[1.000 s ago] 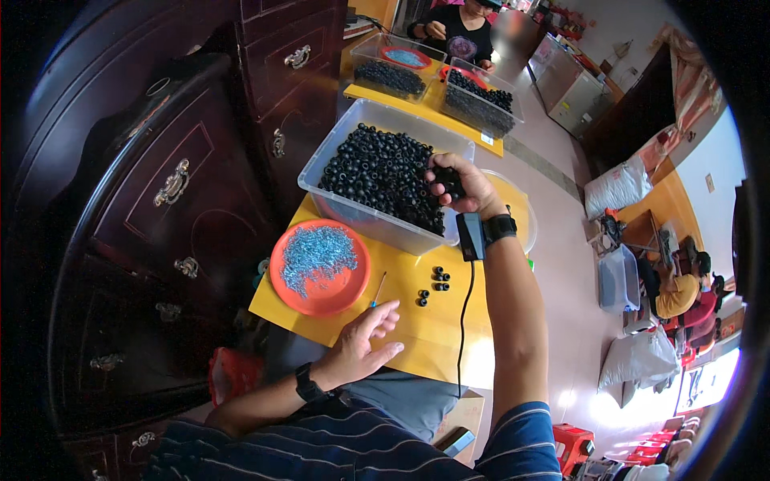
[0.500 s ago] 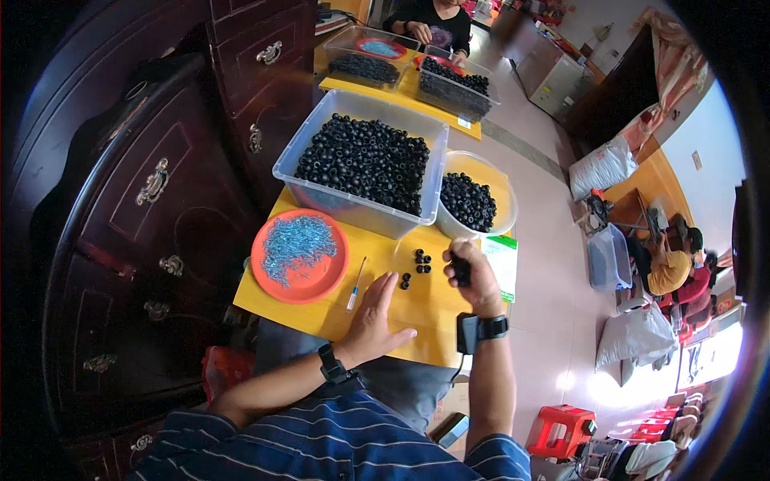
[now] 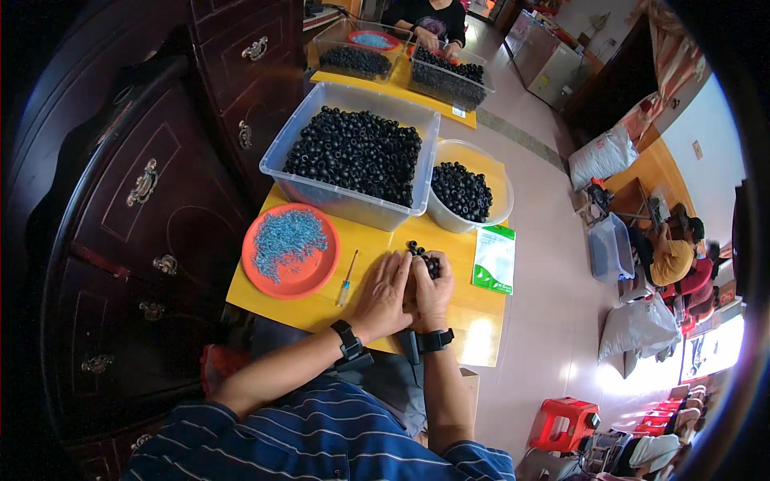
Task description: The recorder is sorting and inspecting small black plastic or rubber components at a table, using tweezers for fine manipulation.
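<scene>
My right hand [image 3: 434, 297] is curled over several small black ring-shaped parts [image 3: 434, 266] on the yellow table, with some of them showing at its fingertips. Close against it, my left hand [image 3: 383, 295] lies on its edge, fingers stretched out and thumb side hidden by the right hand. A few more black rings [image 3: 413, 247] sit just beyond the fingertips. To the left of my hands lies a screwdriver [image 3: 346, 280] with a clear and blue handle. Beside it is an orange-red plate [image 3: 314, 276] holding many small bluish metal pieces [image 3: 287, 240].
A large clear bin [image 3: 353, 202] full of black rings stands behind my hands, with a round white tub [image 3: 454, 222] of them to its right. A green-and-white packet [image 3: 494, 260] lies at the right edge. Across the table, a person [image 3: 433, 24] works at more bins [image 3: 449, 76].
My right hand has moved left and down to the table, beside my left hand and over the loose black rings. The view has shifted slightly.
</scene>
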`<move>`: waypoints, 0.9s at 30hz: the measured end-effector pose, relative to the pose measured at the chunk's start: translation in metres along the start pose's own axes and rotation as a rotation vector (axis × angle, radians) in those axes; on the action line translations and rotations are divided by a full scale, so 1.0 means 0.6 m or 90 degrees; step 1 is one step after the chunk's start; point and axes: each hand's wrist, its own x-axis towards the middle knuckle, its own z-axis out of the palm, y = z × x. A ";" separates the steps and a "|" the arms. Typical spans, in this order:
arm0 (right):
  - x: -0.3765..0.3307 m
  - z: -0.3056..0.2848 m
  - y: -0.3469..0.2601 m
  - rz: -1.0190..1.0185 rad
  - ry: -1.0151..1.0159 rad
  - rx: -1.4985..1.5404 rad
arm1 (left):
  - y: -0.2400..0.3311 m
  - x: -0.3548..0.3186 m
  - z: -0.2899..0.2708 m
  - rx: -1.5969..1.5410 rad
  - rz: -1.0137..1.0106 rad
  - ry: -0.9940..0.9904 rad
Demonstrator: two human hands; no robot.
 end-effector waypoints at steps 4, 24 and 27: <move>-0.005 -0.006 0.003 0.027 0.008 0.037 | -0.001 0.006 0.007 0.007 -0.004 0.008; -0.033 -0.009 0.010 0.043 -0.028 0.142 | 0.002 0.006 -0.007 0.055 0.029 0.002; -0.034 -0.010 0.011 0.039 0.006 0.173 | 0.002 0.003 -0.004 0.044 0.026 0.011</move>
